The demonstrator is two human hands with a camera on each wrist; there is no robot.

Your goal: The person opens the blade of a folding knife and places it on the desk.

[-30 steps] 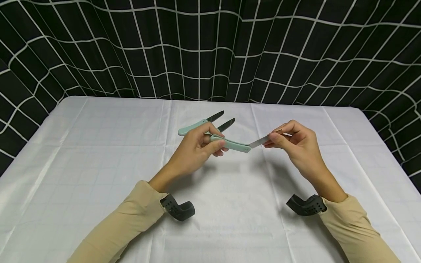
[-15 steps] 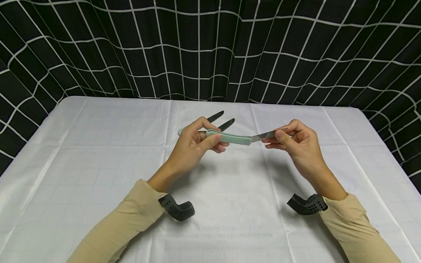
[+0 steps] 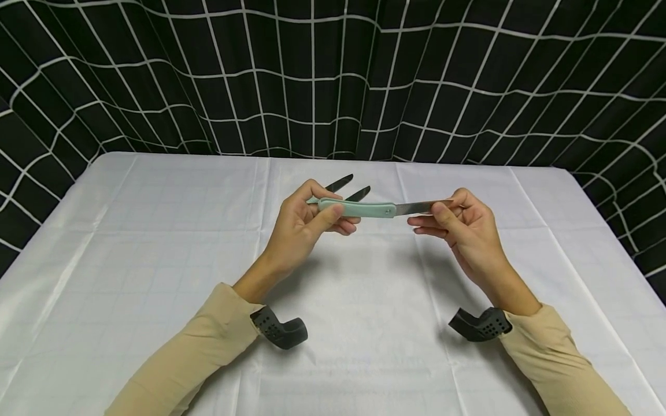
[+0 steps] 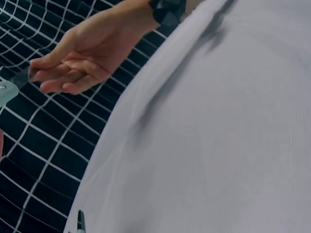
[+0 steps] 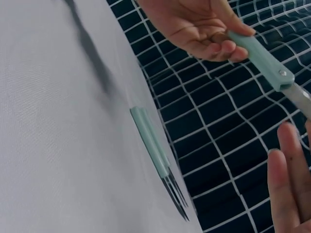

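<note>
A folding knife with a mint-green handle [image 3: 364, 208] is held above the table, its metal blade [image 3: 413, 208] swung out nearly in line with the handle. My left hand [image 3: 299, 228] grips the handle's rear end between thumb and fingers. The blade's far end is pinched by the thumb and index finger of my right hand [image 3: 470, 234], whose other fingers extend below it. Behind my left hand, two more folding knives lie side by side on the table; their dark blades [image 3: 359, 193] show, while the left hand mostly hides their mint handles. The right wrist view shows those handles [image 5: 149, 141].
A white cloth [image 3: 364, 323] with fold creases covers the table. Behind it hangs a black curtain [image 3: 291, 75] with a white grid. Dark curved camera mounts [image 3: 281, 328] are strapped at both wrists over beige sleeves.
The blade has swung from an angle to the handle out to nearly straight. Both hands have risen slightly, and the left hand now covers more of the two knives lying behind.
</note>
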